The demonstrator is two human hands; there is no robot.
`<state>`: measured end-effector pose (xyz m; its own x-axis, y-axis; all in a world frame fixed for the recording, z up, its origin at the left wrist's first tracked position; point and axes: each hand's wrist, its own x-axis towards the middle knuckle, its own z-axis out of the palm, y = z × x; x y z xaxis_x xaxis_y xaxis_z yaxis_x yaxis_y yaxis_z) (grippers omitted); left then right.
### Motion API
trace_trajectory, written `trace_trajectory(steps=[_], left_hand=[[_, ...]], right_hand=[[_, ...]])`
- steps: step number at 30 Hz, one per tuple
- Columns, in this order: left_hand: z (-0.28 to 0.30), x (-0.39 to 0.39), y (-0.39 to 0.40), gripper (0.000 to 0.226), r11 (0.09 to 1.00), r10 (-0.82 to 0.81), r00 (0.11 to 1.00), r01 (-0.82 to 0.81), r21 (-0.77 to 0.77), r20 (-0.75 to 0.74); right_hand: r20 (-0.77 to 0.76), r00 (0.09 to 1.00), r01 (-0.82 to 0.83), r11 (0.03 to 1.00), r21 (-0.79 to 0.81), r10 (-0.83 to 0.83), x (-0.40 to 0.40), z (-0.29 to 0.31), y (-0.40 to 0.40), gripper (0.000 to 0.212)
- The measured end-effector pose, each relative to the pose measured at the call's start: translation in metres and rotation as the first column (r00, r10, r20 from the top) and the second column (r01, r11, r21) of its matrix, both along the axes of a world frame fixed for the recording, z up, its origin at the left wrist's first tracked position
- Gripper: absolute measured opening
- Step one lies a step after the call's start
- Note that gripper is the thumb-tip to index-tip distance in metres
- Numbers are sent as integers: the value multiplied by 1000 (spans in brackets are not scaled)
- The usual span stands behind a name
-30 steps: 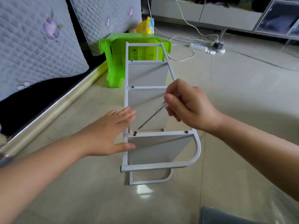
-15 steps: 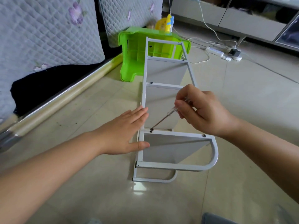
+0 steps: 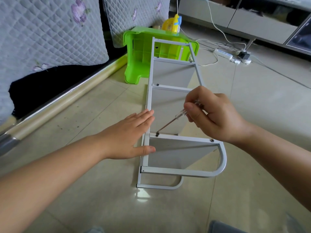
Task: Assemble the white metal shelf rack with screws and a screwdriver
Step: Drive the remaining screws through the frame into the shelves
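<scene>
The white metal shelf rack (image 3: 183, 173) lies on its side on the tiled floor, its far end against a green stool. My left hand (image 3: 129, 137) lies flat and open against the rack's left upright. My right hand (image 3: 213, 113) grips a screwdriver (image 3: 170, 122) with a clear handle. The tip of its shaft sits on a dark screw (image 3: 157, 134) at the left end of a crossbar. A second screw (image 3: 212, 140) shows at the right end of the same bar.
A green plastic stool (image 3: 139, 52) lies tipped behind the rack, a yellow toy (image 3: 171, 25) past it. Quilted cushions (image 3: 50, 31) and a metal bed rail (image 3: 64, 100) run along the left. A power strip (image 3: 224, 53) and cables lie at the back right.
The view shifted, so the rack sits further right in the frame. The screwdriver tip has come down onto the left screw. My left hand stays pressed to the upright.
</scene>
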<state>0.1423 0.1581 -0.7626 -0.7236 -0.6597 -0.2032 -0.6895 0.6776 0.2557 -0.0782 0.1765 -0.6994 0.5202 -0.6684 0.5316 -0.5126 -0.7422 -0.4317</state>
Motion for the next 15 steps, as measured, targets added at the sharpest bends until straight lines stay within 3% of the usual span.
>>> trace_trajectory(steps=[10,15], left_hand=[[-2,1,-1,117,1000,-1,1000,1,-1,-6],[-2,1,0,114,1000,-8,1000,8,1,-2]], right_hand=[[-10,1000,3,1000,-19,-3,3,-3,-3,27],[-40,996,84,996,-31,-85,6,0,-2,24]])
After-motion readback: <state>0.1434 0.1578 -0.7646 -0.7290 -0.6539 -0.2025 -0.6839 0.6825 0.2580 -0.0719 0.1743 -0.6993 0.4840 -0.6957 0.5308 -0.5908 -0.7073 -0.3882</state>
